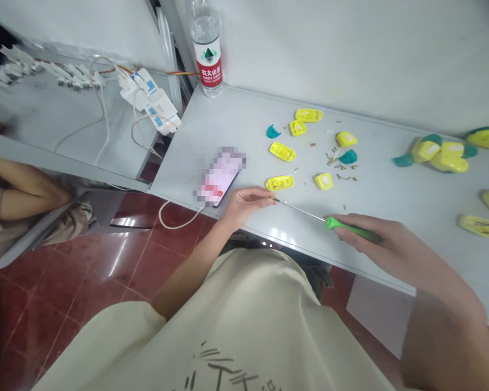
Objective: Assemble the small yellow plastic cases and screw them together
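At the bench edge, left to right: a phone [220, 176] on a white charging cable [175, 220] lies just beside the left hand [246, 206], whose fingertips [267, 196] pinch the tip of a screwdriver [299, 209]; any screw there is too small to tell. The right hand [375, 239] is closed round the green handle [352, 228], just below a yellow plastic shell [280, 183] and loose brass screws [342, 176]. Assembled yellow-and-teal casings [436, 153] sit further right.

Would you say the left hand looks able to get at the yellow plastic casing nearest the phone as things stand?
Probably yes: the left hand sits close to the yellow plastic casing, nothing between them, though its fingers are at the green screwdriver's tip.
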`<control>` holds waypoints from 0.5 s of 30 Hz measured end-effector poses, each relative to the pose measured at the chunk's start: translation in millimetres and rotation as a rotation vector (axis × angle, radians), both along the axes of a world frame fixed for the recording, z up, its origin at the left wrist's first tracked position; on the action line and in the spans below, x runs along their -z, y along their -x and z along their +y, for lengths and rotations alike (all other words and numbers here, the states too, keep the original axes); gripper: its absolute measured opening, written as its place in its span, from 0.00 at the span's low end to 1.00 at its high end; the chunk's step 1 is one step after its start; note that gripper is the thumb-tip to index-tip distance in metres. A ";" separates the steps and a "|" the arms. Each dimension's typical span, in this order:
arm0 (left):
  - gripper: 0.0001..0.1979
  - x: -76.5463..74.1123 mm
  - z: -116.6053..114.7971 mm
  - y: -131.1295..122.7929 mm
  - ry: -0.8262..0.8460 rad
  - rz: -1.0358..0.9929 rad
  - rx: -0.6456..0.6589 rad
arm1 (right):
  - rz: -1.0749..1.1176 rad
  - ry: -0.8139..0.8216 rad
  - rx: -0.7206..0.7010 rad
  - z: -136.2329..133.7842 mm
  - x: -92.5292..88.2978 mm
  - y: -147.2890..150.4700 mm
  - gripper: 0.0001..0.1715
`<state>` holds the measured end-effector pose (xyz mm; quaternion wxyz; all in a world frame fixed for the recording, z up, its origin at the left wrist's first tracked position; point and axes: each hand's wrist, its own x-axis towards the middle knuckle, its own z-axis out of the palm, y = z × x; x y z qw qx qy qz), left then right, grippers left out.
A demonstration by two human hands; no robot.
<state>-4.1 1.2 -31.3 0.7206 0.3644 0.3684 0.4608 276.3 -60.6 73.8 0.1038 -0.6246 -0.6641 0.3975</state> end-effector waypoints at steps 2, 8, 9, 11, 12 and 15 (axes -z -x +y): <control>0.09 -0.2 -1.1 -0.8 -0.027 0.012 -0.010 | -0.020 0.000 -0.005 0.4 -3.3 0.8 0.20; 0.10 -2.4 -2.7 -2.9 -0.053 0.072 -0.027 | -0.087 0.005 0.001 1.5 -9.1 -0.8 0.21; 0.10 -2.7 -2.6 -2.9 -0.051 0.075 -0.027 | -0.090 0.001 0.002 1.7 -8.5 -1.9 0.21; 0.10 -2.9 -2.2 -2.8 -0.049 0.073 -0.027 | -0.087 -0.002 -0.001 2.0 -6.6 -3.7 0.21; 0.10 -2.9 -2.0 -2.6 -0.047 0.070 -0.027 | -0.083 0.000 0.000 2.1 -5.8 -4.2 0.20; 0.09 -2.5 -1.5 -2.0 -0.042 0.051 -0.031 | -0.067 0.019 0.001 2.4 -5.8 -3.0 0.19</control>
